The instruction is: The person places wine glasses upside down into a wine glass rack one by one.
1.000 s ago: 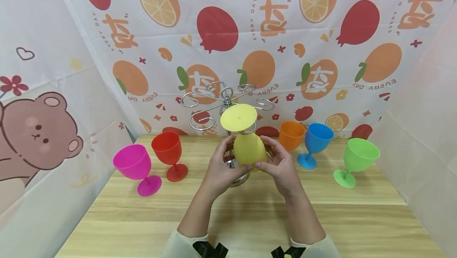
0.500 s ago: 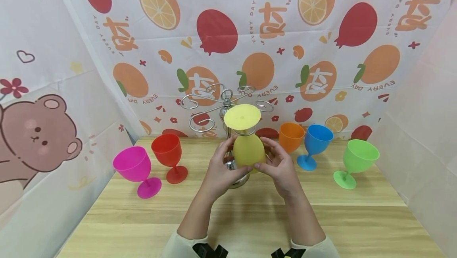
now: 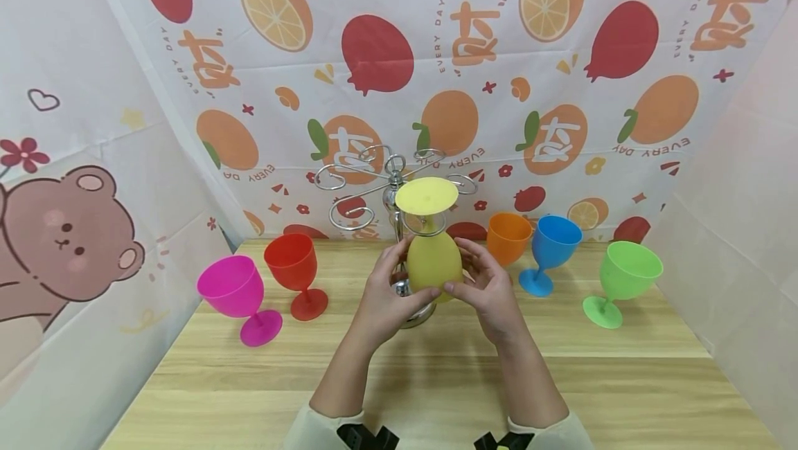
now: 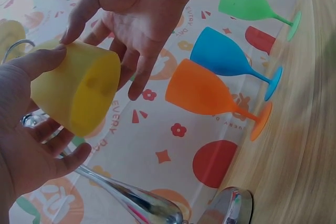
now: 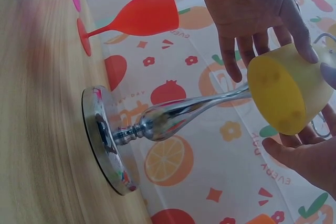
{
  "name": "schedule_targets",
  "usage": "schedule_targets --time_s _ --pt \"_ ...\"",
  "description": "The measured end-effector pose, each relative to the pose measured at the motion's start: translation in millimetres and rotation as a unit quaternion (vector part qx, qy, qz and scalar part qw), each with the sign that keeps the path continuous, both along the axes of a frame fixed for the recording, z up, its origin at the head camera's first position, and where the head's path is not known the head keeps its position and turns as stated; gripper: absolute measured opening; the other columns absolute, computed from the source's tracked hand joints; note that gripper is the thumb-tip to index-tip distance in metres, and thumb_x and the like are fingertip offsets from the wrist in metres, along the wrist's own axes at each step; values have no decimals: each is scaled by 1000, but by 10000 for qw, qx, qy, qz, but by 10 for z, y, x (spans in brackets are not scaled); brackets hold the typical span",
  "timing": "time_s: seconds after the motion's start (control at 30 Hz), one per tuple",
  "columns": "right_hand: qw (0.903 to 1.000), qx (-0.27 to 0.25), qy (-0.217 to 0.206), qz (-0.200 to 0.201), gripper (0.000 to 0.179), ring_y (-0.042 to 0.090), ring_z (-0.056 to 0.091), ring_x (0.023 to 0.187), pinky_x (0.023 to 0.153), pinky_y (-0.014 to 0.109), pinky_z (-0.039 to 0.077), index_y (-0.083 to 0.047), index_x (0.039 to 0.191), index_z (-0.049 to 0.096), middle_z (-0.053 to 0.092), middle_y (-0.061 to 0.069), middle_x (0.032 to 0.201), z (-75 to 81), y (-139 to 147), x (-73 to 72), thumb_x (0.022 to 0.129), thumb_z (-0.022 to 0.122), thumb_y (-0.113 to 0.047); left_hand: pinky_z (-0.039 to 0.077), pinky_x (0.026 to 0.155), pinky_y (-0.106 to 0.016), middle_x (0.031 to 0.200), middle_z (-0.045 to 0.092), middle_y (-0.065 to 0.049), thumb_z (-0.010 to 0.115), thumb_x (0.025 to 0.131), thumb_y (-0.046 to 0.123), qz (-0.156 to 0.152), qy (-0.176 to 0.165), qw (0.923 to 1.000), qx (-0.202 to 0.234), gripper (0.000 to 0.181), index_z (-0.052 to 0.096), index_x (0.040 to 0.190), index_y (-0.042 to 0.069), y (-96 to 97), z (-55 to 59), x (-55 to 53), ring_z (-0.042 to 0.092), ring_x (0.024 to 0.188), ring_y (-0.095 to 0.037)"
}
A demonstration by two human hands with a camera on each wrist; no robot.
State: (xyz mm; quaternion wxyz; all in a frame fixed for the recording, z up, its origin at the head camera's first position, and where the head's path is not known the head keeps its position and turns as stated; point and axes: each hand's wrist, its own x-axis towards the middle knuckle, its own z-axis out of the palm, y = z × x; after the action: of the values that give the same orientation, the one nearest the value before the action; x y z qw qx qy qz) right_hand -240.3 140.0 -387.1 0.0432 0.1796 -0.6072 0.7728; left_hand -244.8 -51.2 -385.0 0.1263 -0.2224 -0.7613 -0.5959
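A yellow goblet (image 3: 434, 266) is upside down, its round foot on top and its bowl mouth facing down. My left hand (image 3: 394, 284) and my right hand (image 3: 488, 289) grip the bowl from both sides, thumbs at the front. The silver wire rack (image 3: 394, 176) has curled arms, and its front loop circles the goblet's stem just under the foot. Whether the foot touches the loop I cannot tell. In the left wrist view the yellow bowl (image 4: 94, 90) shows its open mouth. The rack's post and round base (image 5: 107, 140) stand behind the hands in the right wrist view.
On the wooden table (image 3: 436, 394), a magenta goblet (image 3: 233, 287) and a red goblet (image 3: 293, 263) stand upright at left. Orange (image 3: 508, 237), blue (image 3: 555, 242) and green (image 3: 630, 270) goblets stand upright at right. A fruit-print cloth (image 3: 380, 55) hangs behind.
The yellow goblet's foot has shifted right and slightly up, and its stem now sits more centrally over the front loop. Both hands keep their grip; the other goblets have not moved.
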Motion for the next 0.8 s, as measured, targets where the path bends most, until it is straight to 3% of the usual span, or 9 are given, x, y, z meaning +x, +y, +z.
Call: schedule_targets --time_s 0.8 --pt "9986 385 -357 -27 70 33 47 131 103 29 47 -15 145 44 46 10 143 -20 3 -24 83 75 -1 52 97 -43 138 48 5 86 77 20 36 -266 9985 -485 87 40 150 22 -67 5 -19 50 121 -18"
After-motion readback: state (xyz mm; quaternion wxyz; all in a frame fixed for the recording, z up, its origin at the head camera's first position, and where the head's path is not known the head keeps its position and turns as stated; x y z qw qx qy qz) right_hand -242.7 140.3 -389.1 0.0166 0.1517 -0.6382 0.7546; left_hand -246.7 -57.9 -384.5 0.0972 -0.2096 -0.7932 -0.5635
